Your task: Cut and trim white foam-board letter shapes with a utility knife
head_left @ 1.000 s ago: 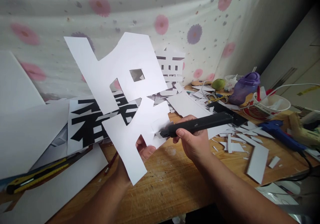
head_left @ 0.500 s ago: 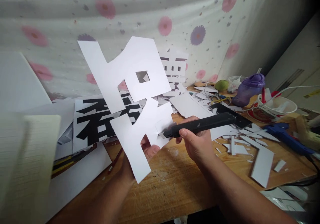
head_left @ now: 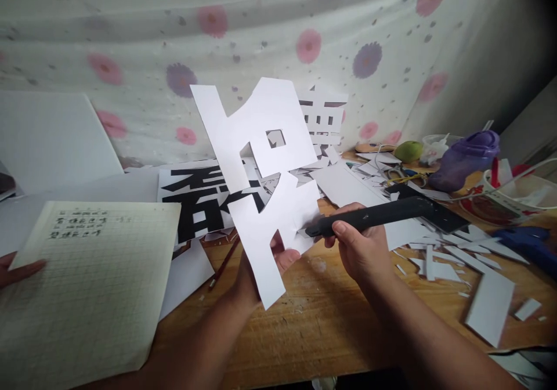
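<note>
Head view: left hand [head_left: 288, 260] pinches flat white cut-out board [head_left: 282, 198], I judge light, fragile, best held where wide; right hand [head_left: 363, 249] encloses long black tool [head_left: 374, 217].

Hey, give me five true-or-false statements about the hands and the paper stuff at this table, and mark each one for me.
1. The left hand holds a white cutout. True.
2. The white cutout lies flat on the wooden surface. False: it is held up above the wooden table.
3. The right hand grips a black-handled knife. True.
4. Another person's hand touches the gridded paper. True.
5. The gridded paper has no writing on it. False: dark handwriting runs near its top.
</note>
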The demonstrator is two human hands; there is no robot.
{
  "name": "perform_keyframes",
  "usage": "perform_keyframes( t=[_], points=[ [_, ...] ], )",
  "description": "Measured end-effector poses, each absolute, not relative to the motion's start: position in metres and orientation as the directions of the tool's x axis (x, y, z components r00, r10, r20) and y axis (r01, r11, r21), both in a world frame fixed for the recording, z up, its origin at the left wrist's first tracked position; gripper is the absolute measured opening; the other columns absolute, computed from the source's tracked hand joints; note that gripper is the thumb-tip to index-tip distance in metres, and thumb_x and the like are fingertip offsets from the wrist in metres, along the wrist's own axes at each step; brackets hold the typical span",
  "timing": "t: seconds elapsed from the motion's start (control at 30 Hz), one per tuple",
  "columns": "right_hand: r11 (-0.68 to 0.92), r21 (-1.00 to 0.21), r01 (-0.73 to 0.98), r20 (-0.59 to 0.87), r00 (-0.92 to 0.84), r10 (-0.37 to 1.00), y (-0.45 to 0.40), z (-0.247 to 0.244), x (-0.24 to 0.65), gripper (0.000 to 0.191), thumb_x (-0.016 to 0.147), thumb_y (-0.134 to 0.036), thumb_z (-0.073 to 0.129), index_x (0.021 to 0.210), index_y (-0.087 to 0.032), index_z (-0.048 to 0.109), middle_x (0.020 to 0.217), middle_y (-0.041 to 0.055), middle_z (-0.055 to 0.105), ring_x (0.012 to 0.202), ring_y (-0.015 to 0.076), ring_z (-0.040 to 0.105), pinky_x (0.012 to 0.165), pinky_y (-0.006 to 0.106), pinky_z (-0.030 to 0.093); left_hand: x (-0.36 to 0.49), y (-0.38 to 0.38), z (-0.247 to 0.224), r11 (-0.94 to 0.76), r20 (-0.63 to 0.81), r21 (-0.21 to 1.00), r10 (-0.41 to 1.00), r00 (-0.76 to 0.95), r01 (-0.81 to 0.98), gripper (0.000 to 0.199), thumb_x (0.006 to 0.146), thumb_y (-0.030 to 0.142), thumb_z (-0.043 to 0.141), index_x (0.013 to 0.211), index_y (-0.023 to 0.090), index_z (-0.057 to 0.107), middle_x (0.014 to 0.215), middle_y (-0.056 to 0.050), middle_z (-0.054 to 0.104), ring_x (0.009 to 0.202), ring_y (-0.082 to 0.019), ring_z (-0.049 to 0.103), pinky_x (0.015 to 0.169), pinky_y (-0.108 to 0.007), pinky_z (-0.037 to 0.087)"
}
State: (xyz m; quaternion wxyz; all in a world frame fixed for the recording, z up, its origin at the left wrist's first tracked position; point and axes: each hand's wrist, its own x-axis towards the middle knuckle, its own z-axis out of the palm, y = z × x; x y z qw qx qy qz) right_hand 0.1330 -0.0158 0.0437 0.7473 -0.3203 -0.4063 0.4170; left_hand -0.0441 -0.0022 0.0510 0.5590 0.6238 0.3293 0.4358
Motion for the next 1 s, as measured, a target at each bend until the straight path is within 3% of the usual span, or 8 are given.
perform_keyframes(
  t=[0.23, 0.73, 1.0],
  points=[
    [0.451, -0.816, -0.362, 0.346, 0.318, 0.882, -0.0146, 0.0430, 0.1339, 0.026, 0.068, -0.032, 0.081, 0.077, -0.019, 0.061, 0.062, -0.0019, 0.065, 0.047, 0.0125, 0.058, 0.042, 0.025, 0.047, -0.0440, -0.0014, 0.0473, -0.184, 0.204, 0.979, 0.892, 0.403, -0.089, 0.038, 0.072, 0.044, 0.076, 0.100, 0.019, 0.068, 0.110, -0.010, 0.071, 0.108, -0.030, 0.064, 0.103, -0.048, 0.046],
    [0.437, -0.820, -0.369, 0.330, 0.320, 0.888, -0.0144, 0.0448, 0.1329, 0.026, 0.067, -0.033, 0.081, 0.075, -0.018, 0.060, 0.061, -0.0011, 0.065, 0.047, 0.0129, 0.058, 0.041, 0.025, 0.046, -0.0459, -0.0001, 0.0455, -0.213, 0.216, 0.976, 0.897, 0.386, -0.052, 0.025, 0.074, 0.036, 0.072, 0.093, 0.020, 0.069, 0.101, -0.010, 0.070, 0.102, -0.033, 0.065, 0.095, -0.047, 0.052],
    [0.445, -0.819, -0.362, 0.349, 0.300, 0.888, -0.0145, 0.0457, 0.1328, 0.026, 0.069, -0.035, 0.079, 0.076, -0.019, 0.060, 0.060, -0.0015, 0.065, 0.047, 0.0138, 0.060, 0.040, 0.025, 0.046, -0.0439, -0.0026, 0.0521, -0.193, 0.219, 0.976, 0.889, 0.403, -0.105, 0.029, 0.072, 0.036, 0.076, 0.096, 0.022, 0.069, 0.100, -0.007, 0.071, 0.105, -0.032, 0.065, 0.098, -0.047, 0.051]
  ],
)
